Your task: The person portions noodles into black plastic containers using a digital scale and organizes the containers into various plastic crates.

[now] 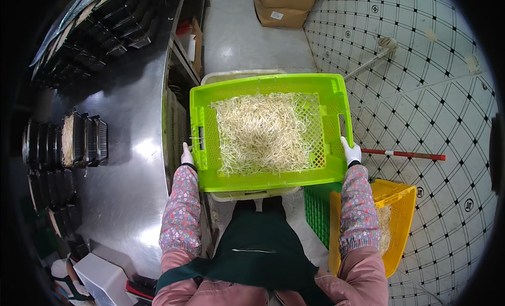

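A bright green plastic crate (272, 183) with a perforated bottom is before me. Pale bean sprouts (260, 132) cover most of its bottom, while the lattice shows bare along the right side. My left hand (187, 153), in a white glove, grips the crate's left end; some of its fingers are hidden by the wall. On the right end, my gloved right hand (351, 151) holds the rim beside the handle opening. Under the green crate, the edges of a whitish plastic crate (244, 73) stick out at the far and near sides.
A steel table (130, 187) at left carries black plastic trays (85, 138), some with sprouts. At lower right, a yellow crate (402, 227) with sprouts stands beside a dark green crate (317, 211). Cardboard boxes (286, 10) lie ahead. A red pole (418, 154) extends rightward. Another person (67, 274) is at lower left.
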{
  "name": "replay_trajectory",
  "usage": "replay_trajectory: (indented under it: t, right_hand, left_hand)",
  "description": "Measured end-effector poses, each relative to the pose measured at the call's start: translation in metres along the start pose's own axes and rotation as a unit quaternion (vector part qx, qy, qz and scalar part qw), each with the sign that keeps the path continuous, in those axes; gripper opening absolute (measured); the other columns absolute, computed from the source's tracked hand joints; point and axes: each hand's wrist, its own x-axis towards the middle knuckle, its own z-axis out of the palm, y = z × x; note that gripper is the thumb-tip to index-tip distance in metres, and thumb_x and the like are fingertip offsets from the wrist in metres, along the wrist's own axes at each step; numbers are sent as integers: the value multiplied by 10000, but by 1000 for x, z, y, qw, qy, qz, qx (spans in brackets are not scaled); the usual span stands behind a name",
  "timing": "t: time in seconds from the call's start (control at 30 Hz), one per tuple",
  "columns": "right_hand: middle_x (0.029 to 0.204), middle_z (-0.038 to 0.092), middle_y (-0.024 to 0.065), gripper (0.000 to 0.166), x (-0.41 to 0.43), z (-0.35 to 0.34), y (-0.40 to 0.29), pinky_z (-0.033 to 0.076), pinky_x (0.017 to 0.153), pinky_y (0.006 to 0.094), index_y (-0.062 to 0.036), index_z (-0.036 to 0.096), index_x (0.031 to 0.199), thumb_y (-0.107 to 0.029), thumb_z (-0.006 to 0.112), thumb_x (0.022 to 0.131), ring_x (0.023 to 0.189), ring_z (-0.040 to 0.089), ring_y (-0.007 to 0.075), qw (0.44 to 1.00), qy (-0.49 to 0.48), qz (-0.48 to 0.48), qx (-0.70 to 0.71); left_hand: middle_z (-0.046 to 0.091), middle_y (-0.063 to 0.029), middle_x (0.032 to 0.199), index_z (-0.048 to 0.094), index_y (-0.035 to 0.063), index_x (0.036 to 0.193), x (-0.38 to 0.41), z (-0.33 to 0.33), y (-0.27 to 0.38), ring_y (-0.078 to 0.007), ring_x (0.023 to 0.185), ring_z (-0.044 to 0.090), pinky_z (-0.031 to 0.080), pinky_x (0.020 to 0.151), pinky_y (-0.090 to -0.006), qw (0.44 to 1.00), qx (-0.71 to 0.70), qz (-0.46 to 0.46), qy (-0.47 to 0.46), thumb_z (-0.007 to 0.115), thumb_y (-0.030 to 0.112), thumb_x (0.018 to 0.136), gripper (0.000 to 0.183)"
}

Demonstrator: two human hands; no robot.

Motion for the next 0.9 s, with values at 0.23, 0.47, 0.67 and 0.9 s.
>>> replay_trajectory:
  t: [0.23, 0.47, 0.67, 0.9]
  right_hand:
    - [829, 701, 126, 497, 4, -54, 38, 499, 710, 320, 41, 697, 990, -445, 633, 906, 736, 646, 174, 998, -2, -24, 59]
    - [788, 685, 108, 467, 1, -107, 89, 486, 670, 310, 35, 690, 910, -426, 624, 923, 687, 614, 165, 993, 50, -43, 95]
    - [740, 657, 179, 502, 48, -72, -18, 476, 655, 393, 30, 675, 912, -467, 604, 914, 663, 631, 287, 993, 28, -108, 39]
    - [812, 710, 188, 507, 50, -126, 87, 520, 701, 361, 44, 709, 965, -453, 628, 900, 745, 684, 250, 993, 86, -83, 8]
  left_hand:
    - [701, -129, 922, 679, -45, 985, -73, 48, 37, -206, 870, 635, 470, 815, -352, 967, 181, 137, 115, 590, 474, 924, 530]
    - [687, -79, 905, 678, -7, 934, -153, 85, 3, -138, 839, 617, 482, 797, -286, 958, 120, 240, 104, 758, 249, 841, 284]
    - [688, -68, 907, 668, 6, 1021, -117, 100, 119, -128, 771, 615, 485, 717, -277, 964, 159, 188, 105, 736, 391, 836, 432]
    - [699, -66, 880, 673, -14, 1045, -147, 125, -4, -157, 779, 630, 495, 774, -285, 931, 170, 302, 114, 722, 384, 856, 443]
